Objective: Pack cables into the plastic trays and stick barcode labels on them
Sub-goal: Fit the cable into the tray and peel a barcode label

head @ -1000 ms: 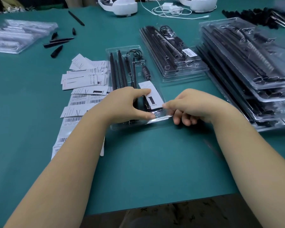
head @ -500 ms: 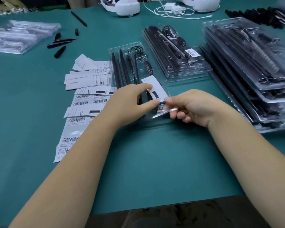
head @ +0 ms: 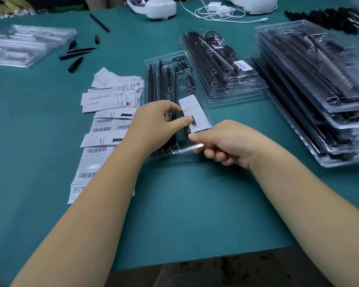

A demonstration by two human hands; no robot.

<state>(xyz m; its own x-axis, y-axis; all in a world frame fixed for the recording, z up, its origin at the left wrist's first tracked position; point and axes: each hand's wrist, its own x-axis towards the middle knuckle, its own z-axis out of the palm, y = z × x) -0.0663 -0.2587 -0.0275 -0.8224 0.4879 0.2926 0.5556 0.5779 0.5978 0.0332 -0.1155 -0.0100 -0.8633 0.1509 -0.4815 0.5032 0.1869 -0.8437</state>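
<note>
Looking down from the head camera, the clear plastic tray (head: 175, 83) lay flat on the green worktop (head: 184, 204), right in front of the person. Black cable parts (head: 160, 79) sat in its long slots. A white label card (head: 192, 112) lay on the near end of the tray.

The left hand (head: 153, 125) had its thumb and first finger curled in to pinch the left edge of the card. The right hand (head: 222, 143) had its fingers curled and pinched the near rim of the tray, which shone there.

The step looked like fixing the card in place on the tray. To do it well, the right hand should hold the tray so it cannot slide. The left hand should line the card up straight, then press it flat from one side to the other, so no bumps are left.

More barcode labels (head: 104, 129) lay in a row to the left of the tray. A stack of filled trays (head: 319, 100) stood well apart on the right, and another filled tray with its sticker (head: 222, 65) lay just behind.
</note>
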